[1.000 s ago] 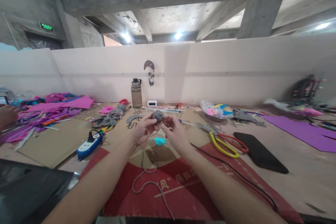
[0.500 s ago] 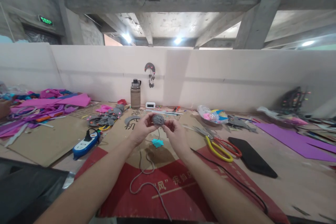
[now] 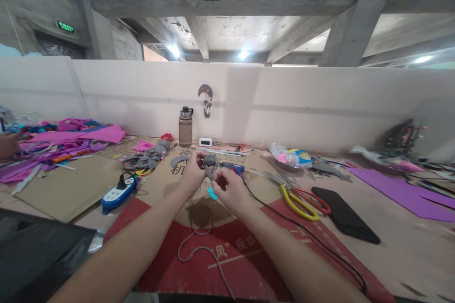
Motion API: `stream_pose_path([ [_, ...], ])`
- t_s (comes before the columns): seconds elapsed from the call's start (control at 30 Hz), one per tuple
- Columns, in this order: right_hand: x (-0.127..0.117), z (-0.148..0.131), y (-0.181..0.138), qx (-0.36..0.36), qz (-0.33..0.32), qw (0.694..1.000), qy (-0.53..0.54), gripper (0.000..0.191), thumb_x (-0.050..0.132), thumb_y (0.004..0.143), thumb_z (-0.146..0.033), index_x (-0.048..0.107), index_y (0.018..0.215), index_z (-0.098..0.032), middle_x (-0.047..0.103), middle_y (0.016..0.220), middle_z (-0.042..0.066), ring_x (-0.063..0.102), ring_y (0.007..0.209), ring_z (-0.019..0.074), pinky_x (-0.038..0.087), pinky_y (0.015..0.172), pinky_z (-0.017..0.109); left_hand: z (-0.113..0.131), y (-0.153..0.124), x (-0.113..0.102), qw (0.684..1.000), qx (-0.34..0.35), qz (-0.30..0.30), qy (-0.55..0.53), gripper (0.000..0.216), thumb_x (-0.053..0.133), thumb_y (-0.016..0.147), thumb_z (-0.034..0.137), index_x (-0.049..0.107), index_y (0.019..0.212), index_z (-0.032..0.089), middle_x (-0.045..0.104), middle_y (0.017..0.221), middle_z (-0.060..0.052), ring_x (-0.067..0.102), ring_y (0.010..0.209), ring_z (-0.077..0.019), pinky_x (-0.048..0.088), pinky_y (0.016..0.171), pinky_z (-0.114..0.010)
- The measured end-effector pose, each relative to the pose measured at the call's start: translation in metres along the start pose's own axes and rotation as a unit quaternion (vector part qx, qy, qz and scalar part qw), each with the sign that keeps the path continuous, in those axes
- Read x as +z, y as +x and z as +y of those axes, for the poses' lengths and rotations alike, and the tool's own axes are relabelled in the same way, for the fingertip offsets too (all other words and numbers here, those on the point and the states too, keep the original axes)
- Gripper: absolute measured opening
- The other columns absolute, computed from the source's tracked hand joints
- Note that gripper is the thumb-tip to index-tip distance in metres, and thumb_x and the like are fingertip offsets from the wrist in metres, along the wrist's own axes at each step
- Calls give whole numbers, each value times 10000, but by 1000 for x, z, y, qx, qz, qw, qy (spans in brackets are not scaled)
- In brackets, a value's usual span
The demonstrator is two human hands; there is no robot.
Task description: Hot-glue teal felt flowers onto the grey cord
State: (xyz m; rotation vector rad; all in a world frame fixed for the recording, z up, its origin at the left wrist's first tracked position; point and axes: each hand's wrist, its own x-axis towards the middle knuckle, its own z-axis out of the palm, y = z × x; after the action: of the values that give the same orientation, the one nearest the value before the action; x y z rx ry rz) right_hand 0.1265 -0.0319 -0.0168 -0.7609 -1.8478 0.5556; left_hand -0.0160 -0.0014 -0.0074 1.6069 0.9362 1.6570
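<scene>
Concrete beams (image 3: 249,2) overhead; above one cardboard sheet (image 3: 165,267), my left hand (image 3: 193,171) and right hand (image 3: 232,188) pinch one gray yarn ball (image 3: 211,162).

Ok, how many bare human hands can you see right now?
3: the wearer's left hand and right hand, both at the small grey yarn bundle in the middle, and part of another person's hand at the left edge. More could be hidden beyond that edge.
</scene>
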Motion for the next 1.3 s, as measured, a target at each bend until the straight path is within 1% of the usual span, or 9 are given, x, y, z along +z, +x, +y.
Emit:
stream_pose_path([
  [0.17,-1,1,2,40,27,993,110,126,531,801,-309,498,864,-205,494,740,-20,467,620,103,400,548,228,1,1,-4,999,33,-7,0,524,685,623,144,453,1089,204,585,964,-38,580,797,-144,465,688,-263],
  [0.3,-1,8,8,124,71,964,223,308,574,765,-432,453,949,-216,497,799,-12,499,623,113,425,447,220,4,-2,-2,987,93,-22,126,422,649,668,163,548,1073,220,572,1055,-65,568,921,-188,475,759,-305],
  [0.43,2,11,11,159,83,950,253,401,658,678,-379,430,968,-221,490,786,-31,508,574,102,402,373,195,8,-7,1,963,160,-42,213,415,601,651,86,577,1044,217,543,1112,-68,502,1069,-215,429,896,-350],
  [0.53,1,14,12,158,86,953,245,288,620,696,-328,461,901,-203,485,705,-47,479,506,83,380,369,188,13,-10,3,972,129,-95,173,548,568,617,49,543,1139,213,549,1121,-71,525,1035,-212,433,894,-346],
  [0.73,-6,19,14,149,113,961,203,229,616,696,-335,486,819,-191,489,637,-46,436,483,81,352,407,201,19,-9,-3,971,-28,-234,-42,715,495,610,51,443,1301,226,556,1186,-76,547,1044,-217,463,845,-311],
  [0.87,-8,16,14,137,102,966,192,204,627,686,-325,486,751,-193,510,645,-33,441,512,89,363,444,214,22,-5,-10,971,-45,-229,-50,594,524,653,85,521,1232,220,585,1150,-71,541,1057,-216,439,889,-327],
  [1.03,-3,12,12,131,75,969,197,201,601,709,-324,449,694,-195,461,614,-53,435,503,83,390,460,219,33,-2,-18,974,-65,-216,-11,483,635,665,168,528,1132,228,609,999,-37,592,850,-170,474,706,-265],
  [1.2,1,3,9,162,38,938,305,210,587,706,-304,406,741,-203,523,702,-40,542,603,106,459,506,229,35,2,-28,987,-46,-148,29,493,644,584,92,443,1017,215,541,890,14,548,709,-109,418,592,-195],
  [1.3,6,-3,7,184,13,916,357,309,615,699,-328,409,906,-225,568,890,-5,609,749,147,505,530,254,36,0,-26,988,-5,-121,100,441,612,575,84,436,959,213,539,968,-5,544,777,-131,431,646,-223],
])
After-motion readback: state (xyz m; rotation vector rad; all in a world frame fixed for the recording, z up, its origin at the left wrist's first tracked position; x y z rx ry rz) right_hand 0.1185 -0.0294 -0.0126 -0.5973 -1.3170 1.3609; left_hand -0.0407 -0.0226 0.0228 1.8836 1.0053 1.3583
